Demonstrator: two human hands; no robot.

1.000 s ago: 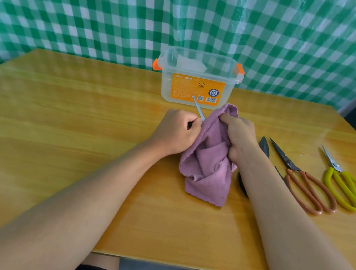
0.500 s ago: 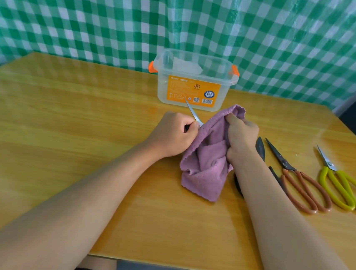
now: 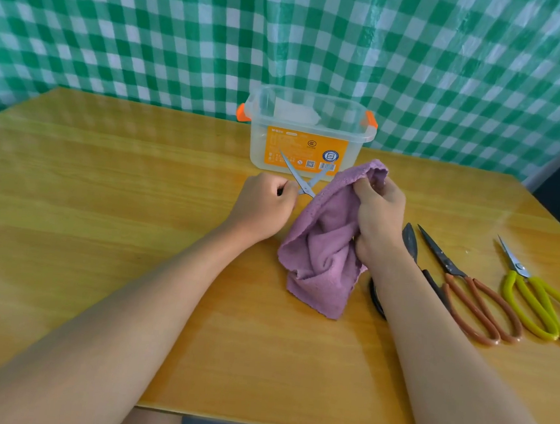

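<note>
Just above the centre of the frame, the left hand is clenched around the handles of a small pair of silver scissors, whose blades stand open in a cross and point up toward the clear plastic box at the back of the wooden table. One blade tip lies at the upper edge of the purple cloth. The right hand, just right of centre, grasps that cloth by its bunched top, and the rest hangs down in folds to the tabletop. In the right part of the frame three more pairs lie side by side: black-handled scissors partly under the right forearm, brown-handled scissors, and yellow-handled scissors nearest the right edge. A green checked curtain fills the upper half.
</note>
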